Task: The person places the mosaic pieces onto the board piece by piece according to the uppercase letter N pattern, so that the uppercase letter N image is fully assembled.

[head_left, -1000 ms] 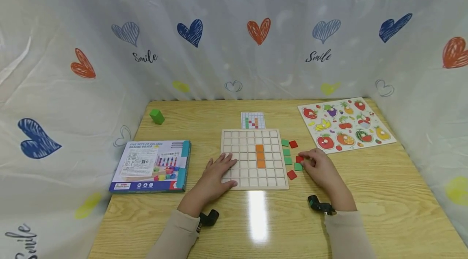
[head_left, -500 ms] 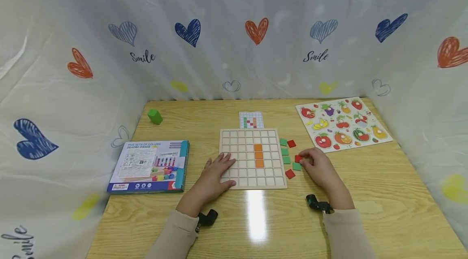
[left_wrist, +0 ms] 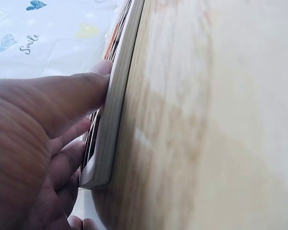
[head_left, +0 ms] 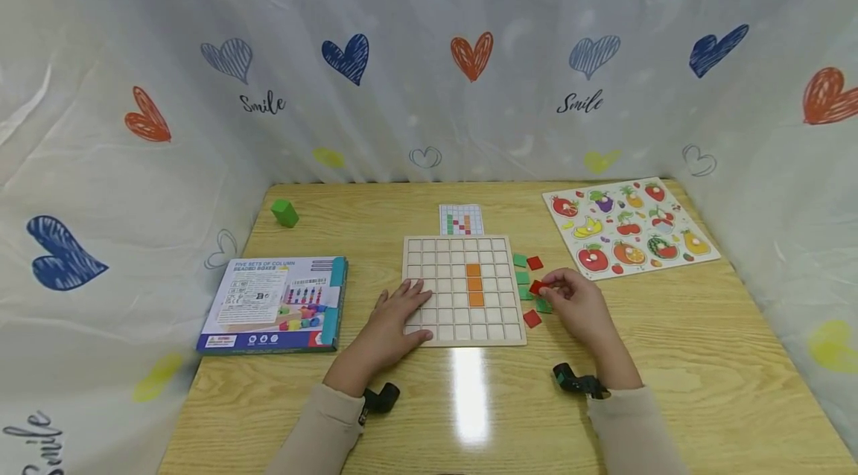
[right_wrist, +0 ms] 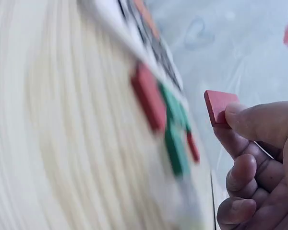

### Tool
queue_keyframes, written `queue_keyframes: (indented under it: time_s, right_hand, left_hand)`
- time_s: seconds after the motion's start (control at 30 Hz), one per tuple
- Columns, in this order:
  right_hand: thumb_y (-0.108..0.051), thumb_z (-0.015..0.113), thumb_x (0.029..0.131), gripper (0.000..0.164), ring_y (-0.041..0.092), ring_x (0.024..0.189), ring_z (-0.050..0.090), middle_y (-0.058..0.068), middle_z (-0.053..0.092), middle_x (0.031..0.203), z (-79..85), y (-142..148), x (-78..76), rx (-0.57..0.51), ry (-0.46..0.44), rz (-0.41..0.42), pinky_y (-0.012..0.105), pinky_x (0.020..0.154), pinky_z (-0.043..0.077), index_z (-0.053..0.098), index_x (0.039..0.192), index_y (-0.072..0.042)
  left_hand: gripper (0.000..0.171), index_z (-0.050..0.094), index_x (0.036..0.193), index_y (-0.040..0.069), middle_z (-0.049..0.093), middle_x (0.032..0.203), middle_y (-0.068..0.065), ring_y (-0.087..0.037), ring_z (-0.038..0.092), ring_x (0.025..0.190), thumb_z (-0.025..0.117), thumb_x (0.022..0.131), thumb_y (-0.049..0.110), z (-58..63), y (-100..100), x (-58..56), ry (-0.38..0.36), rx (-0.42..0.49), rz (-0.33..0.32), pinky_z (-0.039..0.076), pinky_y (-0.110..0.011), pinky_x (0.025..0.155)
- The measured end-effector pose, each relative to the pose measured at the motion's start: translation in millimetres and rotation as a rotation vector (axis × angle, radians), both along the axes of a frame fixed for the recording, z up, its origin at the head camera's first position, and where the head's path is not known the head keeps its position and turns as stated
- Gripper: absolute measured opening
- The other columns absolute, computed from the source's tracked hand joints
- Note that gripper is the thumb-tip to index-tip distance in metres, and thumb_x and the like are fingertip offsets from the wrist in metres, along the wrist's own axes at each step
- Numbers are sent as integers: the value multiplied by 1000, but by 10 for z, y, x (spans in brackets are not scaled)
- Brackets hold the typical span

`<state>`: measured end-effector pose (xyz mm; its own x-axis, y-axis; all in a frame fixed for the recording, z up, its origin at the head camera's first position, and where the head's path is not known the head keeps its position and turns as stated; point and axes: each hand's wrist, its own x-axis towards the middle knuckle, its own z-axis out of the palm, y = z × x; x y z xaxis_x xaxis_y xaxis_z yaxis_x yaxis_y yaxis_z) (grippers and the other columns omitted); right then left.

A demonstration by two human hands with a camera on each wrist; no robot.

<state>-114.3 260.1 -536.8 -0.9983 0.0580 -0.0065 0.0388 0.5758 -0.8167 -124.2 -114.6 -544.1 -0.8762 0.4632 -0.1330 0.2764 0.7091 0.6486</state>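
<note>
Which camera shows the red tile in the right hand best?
The right wrist view: the red tile is close up there, its face and edge clear, pinched in the right hand. The head view shows it small, from above, right of the wooden board. The left wrist view doesn't show it.

Bright | table [head_left: 509, 408] glare (white streak) | right wrist: loose tiles [right_wrist: 150, 98] blurred
</note>
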Motion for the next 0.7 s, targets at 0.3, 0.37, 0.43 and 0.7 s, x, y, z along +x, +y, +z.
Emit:
queue_keyframes:
  time_s: [0.3, 0.37, 0.43, 0.7]
  right_hand:
    - [-14, 78, 103, 6, 18, 73, 54, 2, 67, 86, 46, -814, 21, -13, -29, 178, 25, 62, 46, 75, 108, -14]
    - [-13, 78, 102, 6, 17, 72, 54, 0, 66, 83, 5, -890, 27, 2, -39, 190, 26, 62, 46, 75, 106, -16]
    - [-12, 78, 102, 8, 17, 71, 54, -1, 65, 82, -29, -923, 33, 8, -45, 185, 26, 62, 47, 74, 105, -17]
    - [-12, 75, 104, 6, 15, 71, 53, -2, 64, 82, -71, -883, 25, 15, -47, 235, 26, 62, 46, 75, 106, -17]
  left_hand:
    - [72, 51, 165, 20, 32, 180, 0, -29, 17, 171, 80, 101, 32, 15, 6, 7, -8, 12, 3, 5, -62, 138]
    - [72, 50, 165, 20, 32, 180, -1, -29, 17, 171, 80, 101, 32, 21, 11, 6, -12, 16, 0, 5, -62, 139]
    - [72, 51, 165, 19, 32, 180, -1, -30, 16, 171, 80, 101, 32, 25, 12, 6, -15, 18, -1, 4, -62, 139]
    - [72, 51, 165, 20, 32, 180, 0, -29, 17, 171, 80, 101, 33, 5, -3, 2, -1, -2, 0, 5, -62, 139]
